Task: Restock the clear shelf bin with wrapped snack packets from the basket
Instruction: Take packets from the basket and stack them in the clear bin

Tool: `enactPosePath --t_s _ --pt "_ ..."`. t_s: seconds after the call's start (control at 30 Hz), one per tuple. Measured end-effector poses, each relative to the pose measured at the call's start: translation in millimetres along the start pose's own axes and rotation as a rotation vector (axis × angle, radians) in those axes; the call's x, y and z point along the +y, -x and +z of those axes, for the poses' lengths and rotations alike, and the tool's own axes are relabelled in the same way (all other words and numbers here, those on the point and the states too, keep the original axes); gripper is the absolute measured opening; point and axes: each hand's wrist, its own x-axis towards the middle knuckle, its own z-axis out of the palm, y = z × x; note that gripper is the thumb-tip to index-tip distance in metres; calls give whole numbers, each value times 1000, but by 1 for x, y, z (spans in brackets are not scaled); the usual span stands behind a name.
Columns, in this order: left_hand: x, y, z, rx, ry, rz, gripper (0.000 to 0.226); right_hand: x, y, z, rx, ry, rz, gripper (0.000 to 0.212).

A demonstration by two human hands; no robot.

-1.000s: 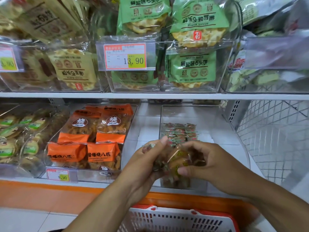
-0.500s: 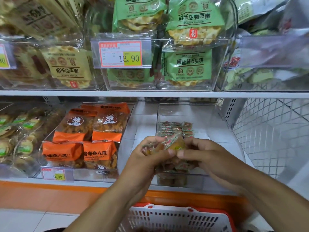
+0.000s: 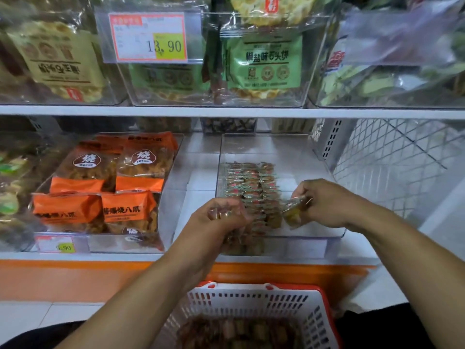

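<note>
Two hands (image 3: 221, 217) (image 3: 324, 202) pinch wrapped packets (image 3: 293, 212) over bin (image 3: 289, 154); tag (image 3: 148, 37) "13.90".

Layout of the lower shelf (image 3: 176, 256). The clear bin (image 3: 297, 152) stands on it, holding a row of snack packets (image 3: 251, 182) along its left side. The left hand (image 3: 221, 222), over the bin's front left corner, has its fingers (image 3: 226, 207) curled round packets; the row lies just right of and behind them. The right hand (image 3: 327, 205), over the bin's right half, pinches one packet (image 3: 293, 212), which hangs left of its fingers (image 3: 302, 192), just beside the row. A tray of bagged snacks (image 3: 113, 185) sits well left of the left fingers. The basket (image 3: 251, 301) lies below and in front of both hands; an upper shelf (image 3: 226, 112) of bins runs above.
</note>
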Motion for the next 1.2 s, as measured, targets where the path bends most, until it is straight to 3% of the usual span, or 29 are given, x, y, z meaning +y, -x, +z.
enactPosePath --t_s 0.23,0.4,0.53,0.6,0.7,0.8,0.87,0.93,1.0,1.03,1.1,1.2 --pt "-8 0 5 27 16 -49 45 1 -26 37 -145 196 64 25" --pt "-9 -2 3 29 127 -94 41 -7 -30 43 -77 300 113 44" --pt "2 2 7 3 351 -165 31 -12 -30 47 -89 220 183 71" --pt "6 3 7 2 498 -215 38 -15 -30 49 -103 169 205 79" --pt "12 5 7 -28 637 -220 36 -18 -31 50 -133 129 224 84" --pt "15 6 7 -45 682 -208 29 -20 -25 44 -172 248 198 77" --pt "17 6 6 -44 701 -215 33 -21 -18 35 -103 365 121 65" --pt "19 7 4 -55 702 -203 38 -24 -5 26 134 339 -17 48" --pt "21 8 3 -84 679 -173 43 -32 9 19 271 10 -291 33" --pt "21 9 2 -98 663 -155 46 -40 19 17 223 -182 -417 31" --pt "21 9 3 -118 646 -127 51 -55 39 20 57 -321 -560 52" --pt "19 8 5 -130 628 -120 49 -58 47 35 125 -144 -680 71"
